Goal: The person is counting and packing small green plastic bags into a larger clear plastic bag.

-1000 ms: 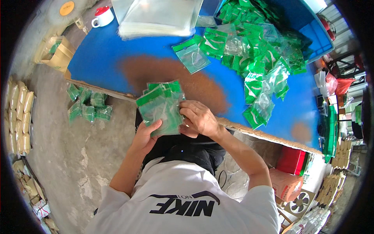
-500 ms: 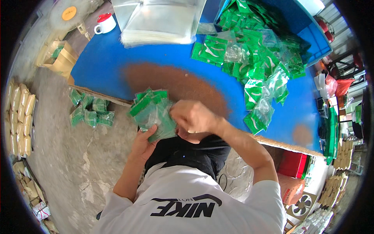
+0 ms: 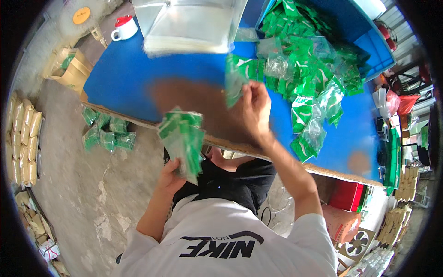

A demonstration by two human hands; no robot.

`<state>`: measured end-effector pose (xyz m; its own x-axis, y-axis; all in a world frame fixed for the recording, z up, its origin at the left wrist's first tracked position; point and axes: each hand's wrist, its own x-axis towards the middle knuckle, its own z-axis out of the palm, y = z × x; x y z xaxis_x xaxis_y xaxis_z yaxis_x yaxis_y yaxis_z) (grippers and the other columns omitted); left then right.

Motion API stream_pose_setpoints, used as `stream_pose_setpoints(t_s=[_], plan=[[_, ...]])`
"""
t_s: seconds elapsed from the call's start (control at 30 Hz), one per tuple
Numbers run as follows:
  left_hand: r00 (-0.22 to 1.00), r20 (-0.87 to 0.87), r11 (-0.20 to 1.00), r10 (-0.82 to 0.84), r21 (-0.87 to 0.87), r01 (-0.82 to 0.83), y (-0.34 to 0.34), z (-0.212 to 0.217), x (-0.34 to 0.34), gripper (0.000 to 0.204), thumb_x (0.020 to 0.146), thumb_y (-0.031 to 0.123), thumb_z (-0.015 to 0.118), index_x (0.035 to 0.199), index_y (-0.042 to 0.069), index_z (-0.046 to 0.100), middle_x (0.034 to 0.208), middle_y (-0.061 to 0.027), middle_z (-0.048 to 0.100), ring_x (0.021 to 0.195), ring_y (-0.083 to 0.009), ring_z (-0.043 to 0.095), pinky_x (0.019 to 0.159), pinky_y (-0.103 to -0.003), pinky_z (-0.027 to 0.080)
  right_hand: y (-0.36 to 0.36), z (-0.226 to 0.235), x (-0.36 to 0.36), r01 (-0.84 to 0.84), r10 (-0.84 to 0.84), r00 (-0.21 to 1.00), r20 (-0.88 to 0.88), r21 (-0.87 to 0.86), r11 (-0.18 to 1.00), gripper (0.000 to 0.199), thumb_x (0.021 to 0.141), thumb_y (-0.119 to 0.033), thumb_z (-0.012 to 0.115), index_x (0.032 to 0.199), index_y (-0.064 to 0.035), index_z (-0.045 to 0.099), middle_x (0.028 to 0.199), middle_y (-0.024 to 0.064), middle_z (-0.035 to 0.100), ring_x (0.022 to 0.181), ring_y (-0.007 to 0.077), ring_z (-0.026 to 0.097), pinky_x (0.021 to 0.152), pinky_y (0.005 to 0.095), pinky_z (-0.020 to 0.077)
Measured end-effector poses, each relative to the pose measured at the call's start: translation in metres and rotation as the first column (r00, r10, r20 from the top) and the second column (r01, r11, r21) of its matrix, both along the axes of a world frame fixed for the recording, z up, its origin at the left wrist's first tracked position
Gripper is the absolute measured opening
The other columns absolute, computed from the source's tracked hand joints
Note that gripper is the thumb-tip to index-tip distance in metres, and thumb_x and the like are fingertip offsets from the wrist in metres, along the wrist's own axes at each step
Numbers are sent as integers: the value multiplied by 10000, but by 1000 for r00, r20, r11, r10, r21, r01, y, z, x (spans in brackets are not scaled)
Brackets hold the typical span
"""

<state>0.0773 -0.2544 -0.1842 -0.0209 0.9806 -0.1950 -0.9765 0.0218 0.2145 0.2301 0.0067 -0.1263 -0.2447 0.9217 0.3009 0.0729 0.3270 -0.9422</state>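
Observation:
My left hand [image 3: 170, 174] grips a stack of small green packets [image 3: 183, 141] in clear bags, held upright near the front edge of the blue table [image 3: 120, 83]. My right hand [image 3: 256, 108] is raised over the table and pinches a single green packet [image 3: 234, 83] by its edge. Just beyond it a large heap of the same green packets [image 3: 314, 69] covers the right half of the table. A brown worn patch [image 3: 194, 99] of the tabletop lies between my hands.
A pile of clear plastic bags [image 3: 187, 23] lies at the table's far side, a white mug with a red lid [image 3: 123, 28] left of it. More green packets [image 3: 106, 134] lie on the concrete floor at left. Tan packets [image 3: 20, 138] line the left wall. Red boxes [image 3: 348, 196] stand at right.
My right hand left the stack and reached forward to the heap, picking up one packet. My left hand stayed low, holding the stack, which now tilts upright.

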Motion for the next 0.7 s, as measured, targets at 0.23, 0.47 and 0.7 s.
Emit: stream_pose_setpoints(t_s=[0.23, 0.47, 0.7], plan=[[934, -280, 942, 222, -186, -280, 15, 8, 2, 553, 926, 182, 679, 1406, 55, 435, 1382, -87, 542, 1259, -247, 544, 1056, -424, 468, -50, 18, -6, -431, 482, 854, 197, -253, 866, 395, 992, -358, 578, 1193, -18, 577, 1058, 138, 665, 870, 260, 668, 784, 380, 552], [787, -473, 887, 397, -25, -462, -5, 16, -35, 467, 957, 138, 637, 1383, 60, 463, 1285, -71, 615, 1163, -197, 615, 991, -386, 510, 17, -3, -52, -491, 12, 609, 793, 365, 791, 985, 819, -763, 533, 1221, 136, 522, 1260, 310, 532, 1197, 397, 523, 1050, 456, 412], [837, -456, 950, 302, 70, -304, 1, 29, -45, 554, 976, 205, 602, 1462, 69, 372, 1448, -101, 481, 1343, -280, 463, 1125, -483, 377, -82, 6, -3, -450, 255, 850, 461, 385, 806, 248, 877, -139, 706, 1067, -28, 591, 928, 101, 644, 864, 256, 638, 786, 335, 519]])
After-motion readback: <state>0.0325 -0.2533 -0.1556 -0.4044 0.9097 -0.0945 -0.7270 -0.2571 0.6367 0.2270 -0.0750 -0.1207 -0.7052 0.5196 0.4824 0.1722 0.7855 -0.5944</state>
